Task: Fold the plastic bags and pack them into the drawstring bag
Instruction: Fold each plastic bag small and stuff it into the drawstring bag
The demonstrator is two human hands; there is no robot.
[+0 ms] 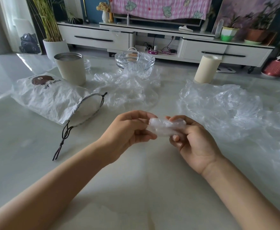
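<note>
At the far left the drawstring bag (53, 98) lies flat on the surface (136, 188), its mouth gaping toward the middle and its dark cords (64, 135) trailing toward the near edge. It looks thin, crinkly and light, so it would likely slide if something were pushed in one-handed. The rim beside the cord channel seems the place to hold it. A metal-rimmed cup (70, 68) stands just behind it.

Next comes a loose heap of clear plastic bags (127, 87), crumpled and near a glass bowl (134, 59). They are filmy, nearly weightless, and probably slippery and springy.

Nearer the camera, the left hand (126, 131) is raised above the surface. Its grip is closed, with thumb and curled fingers pinching the left end of a folded plastic bag (162, 128). That bag is a small, tight, cloudy bundle held in the air between both hands. The right hand (194, 141) has its grip closed on the other end, with fingers wrapped under and around it.

The bundle will probably spring open if released (film rarely keeps a crease), so it is best pinched across the folds.

Further right, more clear bags (219, 107) sprawl across the surface, not yet folded.
</note>
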